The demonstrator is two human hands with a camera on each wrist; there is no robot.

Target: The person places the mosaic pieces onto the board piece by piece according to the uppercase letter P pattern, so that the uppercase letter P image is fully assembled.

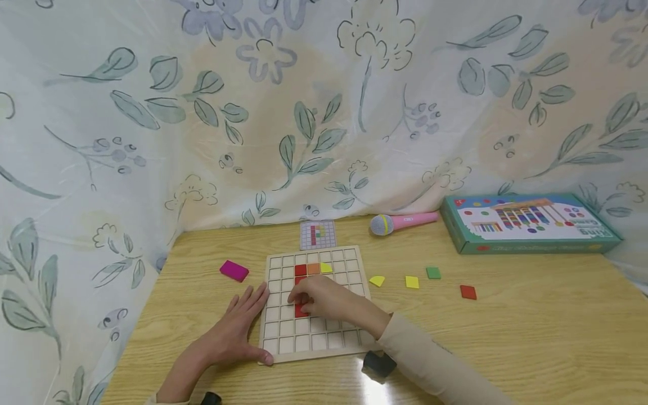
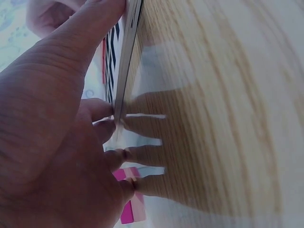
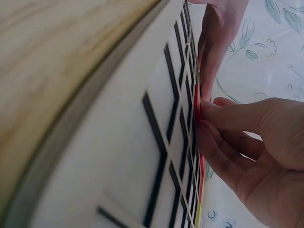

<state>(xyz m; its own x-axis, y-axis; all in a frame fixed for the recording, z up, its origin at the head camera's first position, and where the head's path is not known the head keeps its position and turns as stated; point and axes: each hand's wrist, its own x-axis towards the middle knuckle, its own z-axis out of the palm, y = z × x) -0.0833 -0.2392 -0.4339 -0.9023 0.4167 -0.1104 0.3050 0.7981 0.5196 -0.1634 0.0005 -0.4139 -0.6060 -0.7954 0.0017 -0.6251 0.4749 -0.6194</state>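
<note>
A wooden grid board (image 1: 302,341) lies on the table. My left hand (image 1: 230,334) rests along its left side, fingers spread and fairly straight, with the thumb at the near left corner. My right hand (image 1: 329,295) is over the middle of the grid, its thumb and fingertips pinching at a red square tile (image 3: 197,105) in the board. Farther up that column are a red tile (image 1: 301,270) and another partly hidden by the fingers. An orange tile (image 1: 314,268) and a yellow tile (image 1: 326,268) continue the top row to the right.
Behind the board lies a pattern card (image 1: 318,234). A magenta block (image 1: 234,270) is at left. Loose to the right are yellow pieces (image 1: 412,282), a green tile (image 1: 433,273) and a red tile (image 1: 468,292). A pink microphone (image 1: 405,222) and a toy box (image 1: 531,224) stand by the curtain.
</note>
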